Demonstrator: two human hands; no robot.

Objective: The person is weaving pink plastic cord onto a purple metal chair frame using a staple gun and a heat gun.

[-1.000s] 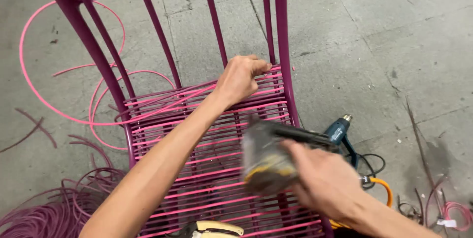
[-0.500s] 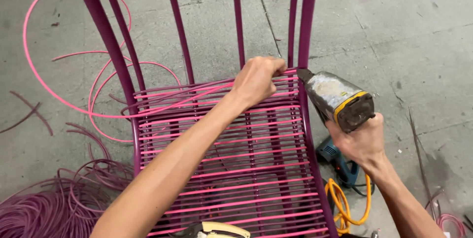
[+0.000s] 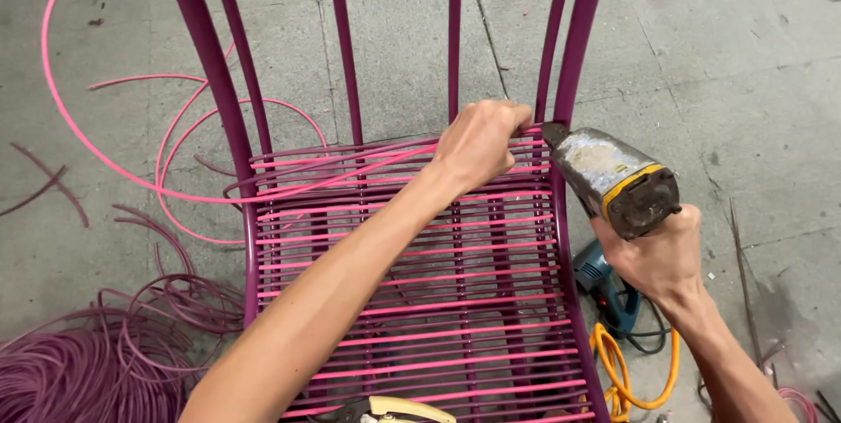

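A purple metal chair frame stands before me, its seat strung with pink and purple plastic cords. My left hand is closed on a pink cord at the seat's back right corner, beside the upright bar. My right hand holds a worn grey heat gun with a yellow band. Its nozzle points at that same corner, almost touching the frame next to my left fingers.
A long loose pink cord loops over the concrete floor at left. A pile of purple cord lies at lower left. A blue power tool and orange cable lie at right. Cutters rest on the seat's front.
My right hand brought the heat gun from over the seat's middle out to the right, then turned its nozzle onto the back right corner. My left hand stayed on the cord.
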